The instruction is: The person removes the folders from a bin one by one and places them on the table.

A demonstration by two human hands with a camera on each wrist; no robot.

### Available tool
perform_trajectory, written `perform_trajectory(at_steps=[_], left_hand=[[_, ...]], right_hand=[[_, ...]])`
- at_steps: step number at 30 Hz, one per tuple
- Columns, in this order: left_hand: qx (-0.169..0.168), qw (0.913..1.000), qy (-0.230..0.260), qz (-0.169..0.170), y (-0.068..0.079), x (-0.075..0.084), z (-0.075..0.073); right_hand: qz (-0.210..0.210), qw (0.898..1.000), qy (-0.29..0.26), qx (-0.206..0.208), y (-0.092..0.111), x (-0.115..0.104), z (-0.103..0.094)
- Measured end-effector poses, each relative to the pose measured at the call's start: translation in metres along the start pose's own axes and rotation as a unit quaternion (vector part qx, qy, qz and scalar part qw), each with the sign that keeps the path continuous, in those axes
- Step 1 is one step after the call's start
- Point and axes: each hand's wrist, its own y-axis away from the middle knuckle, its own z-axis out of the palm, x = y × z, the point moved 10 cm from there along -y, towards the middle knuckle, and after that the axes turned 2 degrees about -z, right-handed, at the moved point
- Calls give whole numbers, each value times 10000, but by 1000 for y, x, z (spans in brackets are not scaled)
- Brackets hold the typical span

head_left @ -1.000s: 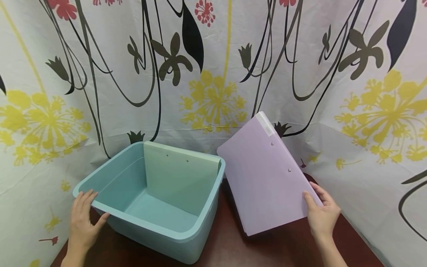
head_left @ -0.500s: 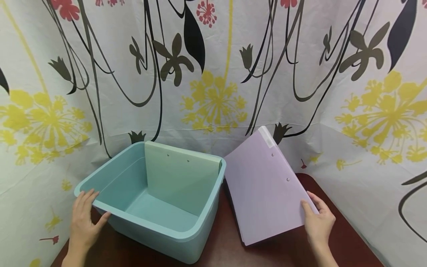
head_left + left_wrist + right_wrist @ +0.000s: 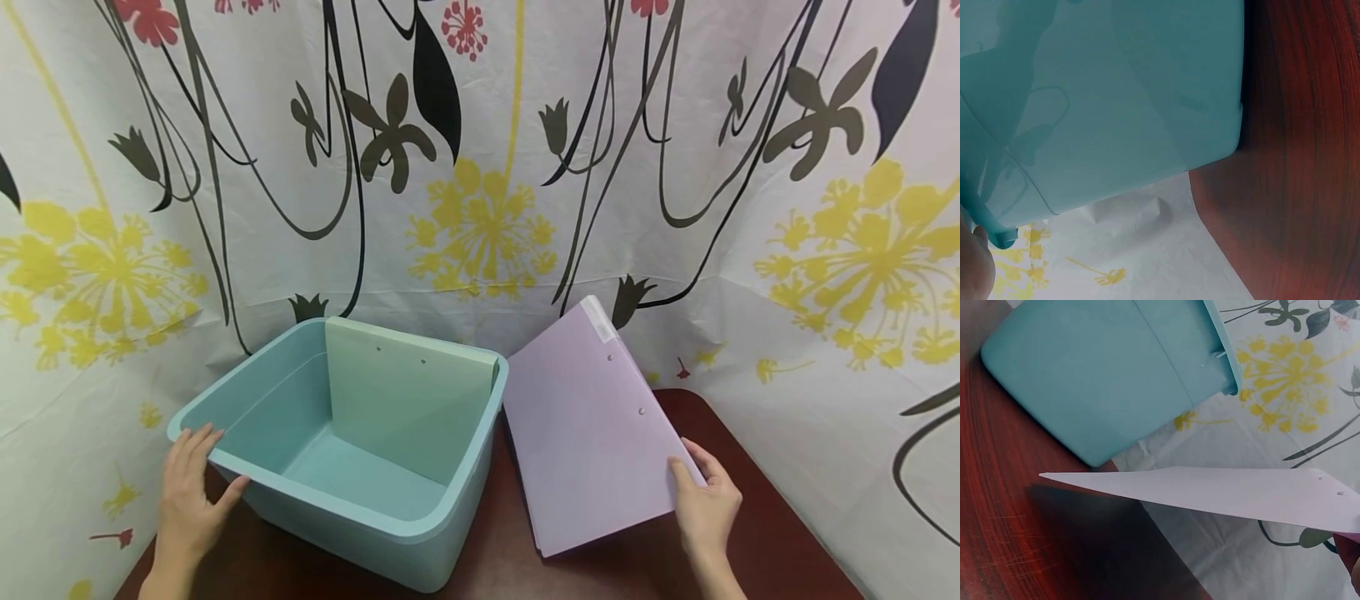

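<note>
Right fingers [image 3: 705, 460] pinch a lilac folder [image 3: 588, 433], left fingers [image 3: 193, 454] spread on a tub [image 3: 360, 540] containing another folder [image 3: 412, 400].

Head view faces forward-down; close wrist views share the tub [image 3: 1097, 381]

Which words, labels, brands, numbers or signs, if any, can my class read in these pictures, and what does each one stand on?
No legible text in any view.
Pale label at the purple folder's top end: any print is too small to read.
Green folder, blue tub: no readable text.
Patterned curtain: plant drawings, no readable text.
</note>
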Motion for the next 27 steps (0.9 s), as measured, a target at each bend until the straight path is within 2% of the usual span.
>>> perform_trajectory(at_steps=[4, 5, 6, 12, 13, 15, 17, 19, 21, 27], left_hand=[[-8, 10000, 14, -5, 0, 0, 0], [-8, 10000, 15, -4, 0, 0, 0], [-7, 10000, 13, -4, 0, 0, 0], [34, 9999, 1, 96, -1, 1, -1], [44, 9999, 11, 119, -1, 2, -1], [60, 9999, 35, 154, -1, 2, -2], [75, 9998, 68, 169, -1, 2, -2], [94, 9998, 98, 171, -1, 2, -2], [106, 9997, 92, 177, -1, 2, -2], [156, 9996, 119, 207, -1, 3, -2]], right_hand=[[-12, 9966, 827, 31, 0, 23, 0], [36, 9966, 819, 24, 1, 26, 1], [96, 9989, 442, -124, 5, 14, 3], [333, 9978, 567, -133, 11, 18, 4], [297, 9968, 734, -42, 9, 26, 2], [283, 9985, 462, -64, 12, 18, 3], [302, 9985, 463, -34, 15, 16, 3], [324, 9975, 631, -18, 17, 16, 3], [524, 9923, 1118, 83, 18, 30, 2], [667, 9863, 1507, 78, 23, 35, 1]])
